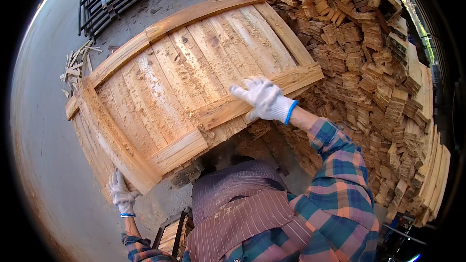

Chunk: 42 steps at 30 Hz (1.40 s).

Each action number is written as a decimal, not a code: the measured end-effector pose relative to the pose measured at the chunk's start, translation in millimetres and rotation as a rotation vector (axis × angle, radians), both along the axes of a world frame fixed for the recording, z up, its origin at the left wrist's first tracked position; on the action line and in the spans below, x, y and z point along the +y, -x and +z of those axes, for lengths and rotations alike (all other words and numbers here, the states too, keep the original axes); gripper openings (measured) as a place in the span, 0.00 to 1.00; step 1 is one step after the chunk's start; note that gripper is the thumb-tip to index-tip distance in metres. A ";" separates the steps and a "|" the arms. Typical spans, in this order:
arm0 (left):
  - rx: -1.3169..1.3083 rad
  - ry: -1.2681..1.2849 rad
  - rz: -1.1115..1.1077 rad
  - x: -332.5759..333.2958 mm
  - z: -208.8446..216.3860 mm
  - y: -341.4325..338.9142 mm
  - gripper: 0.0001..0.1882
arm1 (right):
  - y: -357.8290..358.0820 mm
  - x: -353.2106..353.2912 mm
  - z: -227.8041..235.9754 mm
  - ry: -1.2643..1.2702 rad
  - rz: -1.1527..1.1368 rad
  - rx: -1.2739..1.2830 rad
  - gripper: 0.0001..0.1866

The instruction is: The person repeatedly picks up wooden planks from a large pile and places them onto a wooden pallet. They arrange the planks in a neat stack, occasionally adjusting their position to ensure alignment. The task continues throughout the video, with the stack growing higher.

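Observation:
In front of me lies a large framed panel of pale planks, edged with raised battens and strewn with wood shavings. My left hand, in a white knit glove with a blue cuff, grips the panel's near left corner, fingers along the end boards and thumb apart. My right hand, gloved the same way, rests on the near batten, right of the middle. Its fingers are spread across the wood, and its thumb lies toward the near edge. No tool shows in either hand.
Split wood blocks are stacked high along the right side, close to the panel. Dark metal frames lie beyond it on the concrete floor. Thin wood scraps are heaped at the left. A dark-framed holder with wood pieces stands beside my left forearm.

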<state>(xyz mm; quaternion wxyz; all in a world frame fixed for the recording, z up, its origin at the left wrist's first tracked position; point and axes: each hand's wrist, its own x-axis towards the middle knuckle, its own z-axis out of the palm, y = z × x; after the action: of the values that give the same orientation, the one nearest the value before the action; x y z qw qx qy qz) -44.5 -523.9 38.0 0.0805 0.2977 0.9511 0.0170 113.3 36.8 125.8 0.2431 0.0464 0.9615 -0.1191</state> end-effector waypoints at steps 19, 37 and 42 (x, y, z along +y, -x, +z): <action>-0.279 -0.462 0.094 9.1 -2.8 22.4 0.54 | 26.1 -20.3 -47.9 0.051 -0.076 0.343 0.48; -0.131 0.086 0.109 16.4 -27.2 26.4 0.45 | -47.0 168.1 -67.3 -0.145 -0.568 0.256 0.48; -0.103 0.346 0.129 15.3 -28.3 28.9 0.41 | -64.1 93.4 -51.2 -0.062 -0.046 0.201 0.47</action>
<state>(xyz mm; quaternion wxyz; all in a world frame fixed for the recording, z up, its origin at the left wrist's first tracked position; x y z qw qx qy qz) -73.4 -508.6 9.7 0.1779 0.2168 0.9515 -0.1263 177.5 130.2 74.5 0.1411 0.0639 0.9830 -0.0987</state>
